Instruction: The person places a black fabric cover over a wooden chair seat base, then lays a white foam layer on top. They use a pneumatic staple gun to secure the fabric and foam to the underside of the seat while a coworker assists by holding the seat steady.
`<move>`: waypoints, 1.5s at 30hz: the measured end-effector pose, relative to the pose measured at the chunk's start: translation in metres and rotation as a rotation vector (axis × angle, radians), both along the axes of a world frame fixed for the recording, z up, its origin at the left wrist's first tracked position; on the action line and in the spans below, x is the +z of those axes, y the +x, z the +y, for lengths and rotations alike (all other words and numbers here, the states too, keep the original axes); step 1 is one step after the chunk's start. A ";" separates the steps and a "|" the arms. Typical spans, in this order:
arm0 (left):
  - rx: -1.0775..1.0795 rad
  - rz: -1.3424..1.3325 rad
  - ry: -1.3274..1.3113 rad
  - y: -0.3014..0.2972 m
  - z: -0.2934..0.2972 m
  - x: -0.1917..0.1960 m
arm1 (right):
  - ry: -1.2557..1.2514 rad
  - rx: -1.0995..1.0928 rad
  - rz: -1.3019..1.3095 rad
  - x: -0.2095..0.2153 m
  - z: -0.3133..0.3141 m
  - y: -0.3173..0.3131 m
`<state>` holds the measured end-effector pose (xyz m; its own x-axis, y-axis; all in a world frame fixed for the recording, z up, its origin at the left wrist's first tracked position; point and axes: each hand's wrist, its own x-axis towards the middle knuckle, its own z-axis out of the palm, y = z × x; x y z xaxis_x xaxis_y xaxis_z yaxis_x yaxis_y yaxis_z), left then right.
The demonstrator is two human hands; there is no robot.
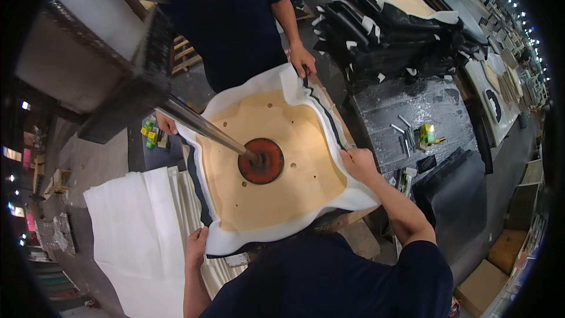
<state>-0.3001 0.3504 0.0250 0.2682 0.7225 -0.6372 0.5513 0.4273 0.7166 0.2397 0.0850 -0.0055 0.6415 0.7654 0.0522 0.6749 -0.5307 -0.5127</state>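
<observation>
Tan drilled panel [268, 203], white padding [250, 239] around; left hand [196, 245], right hand [360, 165]: grip pinching edges.

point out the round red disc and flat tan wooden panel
Round red disc [273, 168]: head view, right part of its face
Flat tan wooden panel [271, 203]: head view, bare surface below the disc

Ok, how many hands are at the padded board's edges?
4: the wearer's left hand at the near-left corner, right hand on the right side, one co-worker hand at the far-right corner, another co-worker hand at the far-left.
</observation>
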 end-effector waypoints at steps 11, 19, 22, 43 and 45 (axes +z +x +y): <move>0.222 0.093 0.500 -0.024 -0.003 0.042 | -0.033 0.013 -0.057 0.001 0.005 -0.007; 0.019 -0.157 0.529 0.103 -0.006 0.046 | -0.007 0.003 -0.173 -0.005 0.009 -0.009; -0.062 -0.193 0.374 0.157 -0.026 0.038 | -0.039 -0.002 -0.188 -0.004 0.007 -0.012; -0.760 0.325 1.070 0.161 -0.013 -0.031 | 0.144 0.183 -0.128 -0.013 0.084 -0.094; -0.738 0.321 1.050 0.151 -0.014 -0.032 | 0.118 0.239 -0.145 -0.011 0.082 -0.106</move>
<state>-0.1493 0.3364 -0.0066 0.7522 0.6585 0.0231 0.6195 -0.7188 0.3155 0.1333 0.1668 -0.0160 0.4235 0.8769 0.2275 0.8442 -0.2910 -0.4501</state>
